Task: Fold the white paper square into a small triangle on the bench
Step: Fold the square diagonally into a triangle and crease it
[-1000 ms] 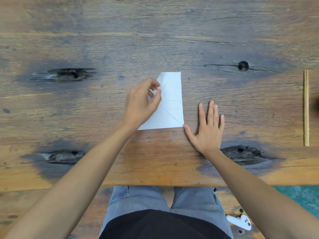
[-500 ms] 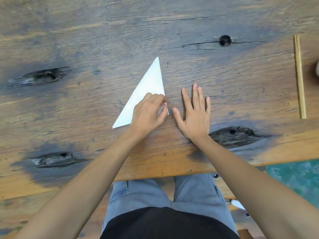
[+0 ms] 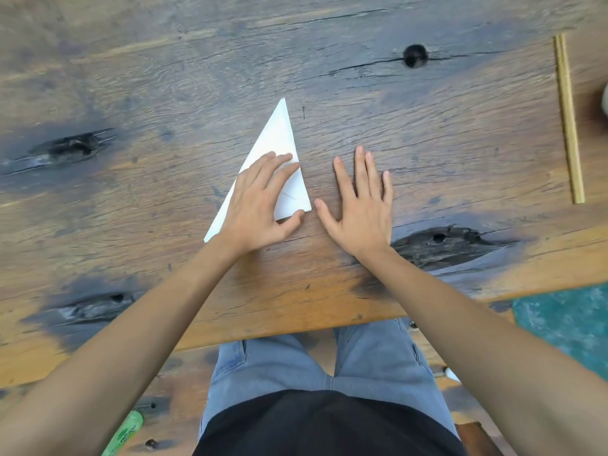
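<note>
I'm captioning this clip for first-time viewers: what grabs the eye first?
The white paper, folded to a triangle, stands out mid-bench. The left hand lies flat on its near part; the right hand rests on bare wood just beside it. Dark knots mark the bench.

No legible text, label, brand, number or sign appears anywhere in the frame. A green wrapper [image 3: 126, 432] at the lower left edge carries dark printing, but it is too small and blurred to read. The paper [image 3: 279, 143] at the centre bears only crease lines, no writing.
</note>
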A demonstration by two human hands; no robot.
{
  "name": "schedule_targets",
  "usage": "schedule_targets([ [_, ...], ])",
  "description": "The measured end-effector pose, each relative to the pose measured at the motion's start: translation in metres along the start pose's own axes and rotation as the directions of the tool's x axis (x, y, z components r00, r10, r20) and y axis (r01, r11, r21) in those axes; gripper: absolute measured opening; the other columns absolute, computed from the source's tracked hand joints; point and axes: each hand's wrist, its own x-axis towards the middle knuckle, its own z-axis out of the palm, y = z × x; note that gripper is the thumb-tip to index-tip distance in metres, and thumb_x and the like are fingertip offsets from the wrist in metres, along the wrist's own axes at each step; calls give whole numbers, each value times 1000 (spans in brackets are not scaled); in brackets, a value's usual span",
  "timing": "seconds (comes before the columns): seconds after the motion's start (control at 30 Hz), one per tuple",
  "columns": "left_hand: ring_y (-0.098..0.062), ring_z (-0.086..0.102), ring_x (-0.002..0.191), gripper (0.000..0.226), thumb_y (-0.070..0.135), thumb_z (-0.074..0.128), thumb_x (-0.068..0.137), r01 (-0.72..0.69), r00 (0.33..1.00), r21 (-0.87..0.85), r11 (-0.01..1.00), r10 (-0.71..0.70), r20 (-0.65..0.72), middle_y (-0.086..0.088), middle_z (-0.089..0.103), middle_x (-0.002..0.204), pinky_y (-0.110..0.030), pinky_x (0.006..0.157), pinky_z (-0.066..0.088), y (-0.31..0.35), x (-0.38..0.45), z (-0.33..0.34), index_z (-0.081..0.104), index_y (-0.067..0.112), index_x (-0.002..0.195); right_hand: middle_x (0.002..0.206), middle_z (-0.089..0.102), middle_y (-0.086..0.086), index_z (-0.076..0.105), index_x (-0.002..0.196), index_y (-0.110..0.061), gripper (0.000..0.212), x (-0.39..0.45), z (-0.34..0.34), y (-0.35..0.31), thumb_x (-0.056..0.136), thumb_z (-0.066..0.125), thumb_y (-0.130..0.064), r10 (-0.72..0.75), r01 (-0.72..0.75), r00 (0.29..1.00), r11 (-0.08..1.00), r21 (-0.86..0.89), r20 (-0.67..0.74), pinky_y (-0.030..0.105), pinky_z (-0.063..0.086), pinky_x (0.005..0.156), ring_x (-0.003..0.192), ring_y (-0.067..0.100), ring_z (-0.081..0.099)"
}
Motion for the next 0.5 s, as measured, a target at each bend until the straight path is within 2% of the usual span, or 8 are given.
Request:
schedule_targets([
  [0.07, -26, 19, 159, 83, 58, 60, 89, -12, 998, 43, 999, 9, 64, 0, 30, 168, -46, 123, 25, -9, -3, 1, 36, 19, 157, 175, 9, 14, 23, 165, -24, 84, 1, 0, 0, 97, 37, -71, -2, 2, 1000, 1000, -6, 9, 56, 11, 129, 162, 27, 7],
  [0.17, -25, 7, 161, 85, 65, 47, 93, -70, 991, 133, 989, 53, 125, 1, 16, 173, -49, 128, 15, -20, -7, 4, 20, 24, 163, 175, 9, 13, 21, 165, -25, 87, 1, 1, 0, 96, 36, -75, 8, -7, 1000, 1000, -24, 13, 56, 11, 129, 162, 26, 7],
  [0.33, -25, 3, 162, 83, 67, 34, 97, -168, 972, 256, 952, 117, 204, 1, 10, 174, -51, 130, 11, -35, -13, 12, 11, 26, 165, 175, 8, 13, 21, 165, -26, 91, 0, 1, 0, 93, 38, -78, 9, -9, 1000, 999, -40, 12, 56, 11, 128, 162, 27, 7],
  [0.5, -25, 4, 162, 83, 68, 30, 96, -206, 967, 293, 934, 149, 207, 0, 8, 174, -53, 129, 12, -45, -17, 17, 8, 27, 165, 175, 6, 13, 20, 166, -26, 92, 1, -2, -2, 92, 38, -78, 11, -10, 1000, 998, -54, 25, 56, 9, 129, 162, 27, 6],
])
